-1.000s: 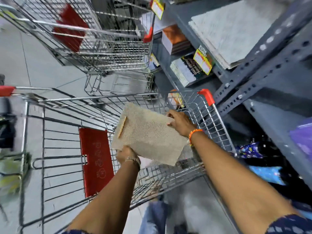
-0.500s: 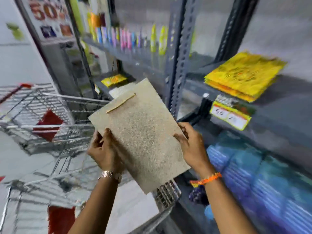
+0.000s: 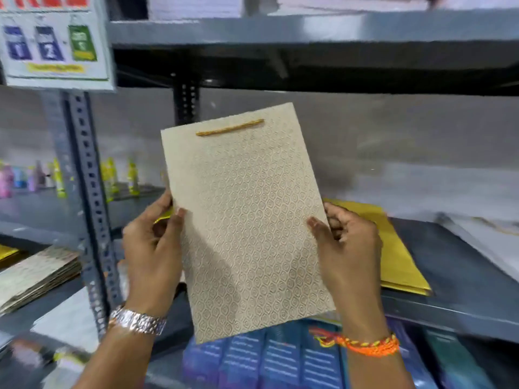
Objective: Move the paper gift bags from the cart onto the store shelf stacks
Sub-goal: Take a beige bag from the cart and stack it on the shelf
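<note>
A flat beige paper gift bag [image 3: 247, 226] with an embossed pattern and a gold cord handle is held upright in front of the grey metal shelf [image 3: 455, 276]. My left hand [image 3: 153, 248] grips its left edge and my right hand [image 3: 349, 248] grips its right edge. Behind the bag, a stack of yellow gift bags [image 3: 398, 254] lies on the shelf, partly hidden. The cart is out of view.
A stack of patterned flat bags [image 3: 36, 273] lies on the lower left shelf. A perforated upright post [image 3: 87, 197] stands left of my hands. Blue packs [image 3: 280, 357] fill the shelf below. A price sign [image 3: 53, 40] hangs top left; small bottles [image 3: 112, 178] stand behind it.
My view swung up from the cart to the shelf. Both hands lifted the beige bag out of the cart and turned it upright, facing the shelf with the yellow stack.
</note>
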